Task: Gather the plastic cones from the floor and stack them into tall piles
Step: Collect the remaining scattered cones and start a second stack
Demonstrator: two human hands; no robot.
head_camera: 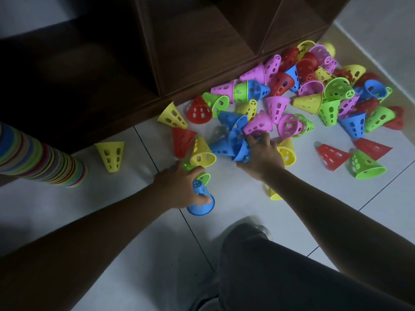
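Plastic cones are found scattered over the white tiled floor, the main heap lying against the foot of a dark wooden shelf unit towards the right. At the far left, a tall multicoloured stack of cones is seen on the floor beside the shelf unit. Just right of it, a single yellow cone is noted lying apart on a tile. The left hand is observed low over the floor, its fingers curled round a blue cone, with a green cone partly hidden beneath the same fingers. Immediately above that hand, a yellow cone and a red cone are recorded lying on their sides. The right hand is closed on a cluster of blue cones at the near edge of the heap; motion blur obscures the exact finger positions. A dark trouser leg is visible at the lower right.
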